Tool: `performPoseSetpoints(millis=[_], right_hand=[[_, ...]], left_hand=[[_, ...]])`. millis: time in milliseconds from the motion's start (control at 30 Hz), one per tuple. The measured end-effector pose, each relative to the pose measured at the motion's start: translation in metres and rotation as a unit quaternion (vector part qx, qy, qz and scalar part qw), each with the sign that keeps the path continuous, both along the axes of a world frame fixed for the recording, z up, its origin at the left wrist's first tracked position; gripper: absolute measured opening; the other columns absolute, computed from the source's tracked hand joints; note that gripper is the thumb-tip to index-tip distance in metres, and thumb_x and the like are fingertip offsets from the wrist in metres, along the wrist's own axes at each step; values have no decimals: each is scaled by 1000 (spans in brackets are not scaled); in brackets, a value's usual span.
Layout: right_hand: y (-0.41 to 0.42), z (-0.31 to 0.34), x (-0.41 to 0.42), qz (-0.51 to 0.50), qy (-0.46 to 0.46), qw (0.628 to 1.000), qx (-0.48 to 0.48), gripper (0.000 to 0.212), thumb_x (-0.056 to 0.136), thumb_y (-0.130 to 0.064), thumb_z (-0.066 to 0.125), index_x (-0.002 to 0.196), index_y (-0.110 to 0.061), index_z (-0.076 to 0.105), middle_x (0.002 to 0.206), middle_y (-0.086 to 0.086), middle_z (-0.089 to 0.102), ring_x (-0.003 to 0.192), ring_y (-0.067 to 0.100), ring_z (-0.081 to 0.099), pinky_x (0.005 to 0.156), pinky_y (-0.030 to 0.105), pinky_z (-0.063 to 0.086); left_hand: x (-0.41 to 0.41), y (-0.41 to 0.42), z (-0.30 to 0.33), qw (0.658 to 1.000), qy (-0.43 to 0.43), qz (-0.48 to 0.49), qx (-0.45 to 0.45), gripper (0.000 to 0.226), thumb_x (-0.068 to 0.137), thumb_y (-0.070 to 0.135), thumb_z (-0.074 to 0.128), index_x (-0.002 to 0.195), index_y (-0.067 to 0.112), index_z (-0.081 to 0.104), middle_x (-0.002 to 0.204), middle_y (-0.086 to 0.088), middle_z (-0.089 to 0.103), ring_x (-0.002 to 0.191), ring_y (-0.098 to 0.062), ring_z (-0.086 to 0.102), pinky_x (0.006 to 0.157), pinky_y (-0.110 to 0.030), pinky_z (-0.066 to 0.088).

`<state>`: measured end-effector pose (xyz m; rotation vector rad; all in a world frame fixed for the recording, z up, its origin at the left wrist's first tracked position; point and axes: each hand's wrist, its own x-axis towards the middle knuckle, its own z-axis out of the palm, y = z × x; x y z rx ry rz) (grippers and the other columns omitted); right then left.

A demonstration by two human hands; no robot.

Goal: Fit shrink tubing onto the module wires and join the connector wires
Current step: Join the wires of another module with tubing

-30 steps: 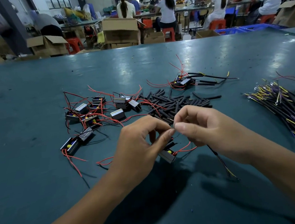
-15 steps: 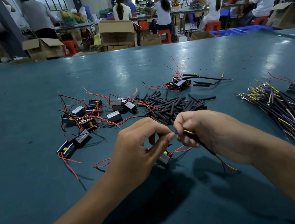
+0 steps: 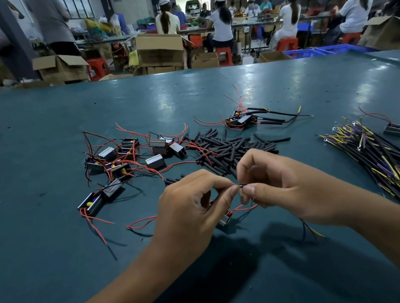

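My left hand (image 3: 189, 207) pinches a thin wire end from a small black module (image 3: 224, 219) that hangs just below my fingers, its red wire (image 3: 142, 221) trailing left on the table. My right hand (image 3: 281, 188) pinches the end of a black connector wire (image 3: 307, 231), whose tail hangs under my wrist. The two fingertips meet over a short blue and red wire tip (image 3: 242, 185). A pile of black shrink tubing pieces (image 3: 232, 146) lies just behind my hands.
Several loose modules with red wires (image 3: 127, 157) lie at the left. A module with tubing on its wires (image 3: 242, 120) sits behind the pile. A bundle of black, yellow and purple connector wires (image 3: 381, 156) lies at right, beside a lone module (image 3: 397, 130). Seated people work beyond the green table (image 3: 59, 258).
My hands have come together again; the yellow-tipped wire that showed between them half a second ago is now hidden inside my right hand's pinch. The view has tilted slightly.
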<state>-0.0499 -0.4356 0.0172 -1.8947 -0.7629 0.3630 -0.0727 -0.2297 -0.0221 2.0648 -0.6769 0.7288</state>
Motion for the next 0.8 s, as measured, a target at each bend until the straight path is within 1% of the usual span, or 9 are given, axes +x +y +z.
performPoseSetpoints(millis=[167, 200, 267, 367, 400, 533, 667, 733, 800], right_hand=[[0, -14, 1, -32, -118, 992, -19, 13, 96, -23, 55, 104, -34, 55, 90, -5, 68, 79, 20, 63, 74, 42, 53], [1, -16, 0, -38, -130, 991, -6, 17, 96, -21, 55, 105, -35, 53, 91, -5, 68, 80, 20, 64, 75, 40, 54], [1, -17, 0, -48, -152, 987, 10, 22, 95, -17, 55, 104, -37, 52, 92, -8, 68, 80, 16, 65, 72, 30, 53], [-1, -17, -1, -55, -192, 980, -21, 18, 95, -18, 55, 102, -35, 57, 90, -13, 68, 81, 13, 66, 68, 14, 47], [-1, -17, -1, -59, -199, 978, -28, 16, 95, -19, 55, 102, -34, 58, 89, -12, 68, 80, 14, 66, 68, 14, 47], [0, -15, -2, -64, -214, 973, -51, 11, 96, -25, 54, 101, -34, 57, 85, -7, 67, 72, 19, 62, 64, 35, 49], [-1, -14, -4, -40, -210, 973, -83, 10, 99, -29, 49, 103, -38, 49, 90, -17, 69, 77, 19, 66, 70, 41, 53], [-2, -15, -4, -30, -202, 975, -93, 12, 101, -28, 48, 103, -39, 45, 92, -21, 70, 74, 19, 65, 70, 37, 54], [-3, -14, -5, -31, -200, 976, -81, 20, 102, -21, 51, 102, -38, 42, 92, -21, 70, 76, 11, 65, 67, 20, 50]], left_hand=[[-1, -3, -1, 1000, 0, 8, 1, 9, 92, 22, 72, 86, 16, 76, 77, 8, 67, 68, -13, 61, 57, -38, 47], [-1, -3, -1, 1000, -1, 10, -1, 9, 92, 22, 72, 87, 16, 76, 77, 8, 67, 68, -13, 61, 57, -37, 47], [-1, -3, -1, 1000, -7, 13, -2, 9, 92, 21, 72, 87, 15, 77, 77, 7, 68, 68, -12, 60, 57, -36, 47], [-1, -5, -2, 999, -32, 27, 10, 9, 91, 18, 72, 85, 12, 76, 78, 6, 68, 69, -14, 61, 56, -37, 48], [-1, -6, -3, 999, -38, 31, 13, 9, 91, 17, 72, 85, 11, 76, 78, 5, 68, 69, -14, 62, 56, -37, 48], [-1, -5, -5, 997, -55, 42, 26, 9, 91, 16, 72, 85, 10, 76, 80, 5, 69, 71, -13, 62, 57, -36, 49], [-1, -6, -5, 996, -68, 39, 43, 13, 93, 19, 70, 85, 11, 76, 81, 5, 69, 72, -13, 63, 58, -36, 49], [-1, -7, -6, 995, -70, 39, 50, 17, 95, 22, 68, 84, 12, 76, 81, 5, 68, 71, -10, 60, 58, -35, 49], [-1, -7, -5, 996, -70, 33, 46, 18, 95, 23, 67, 84, 11, 76, 81, 4, 68, 70, -12, 60, 58, -36, 48]])
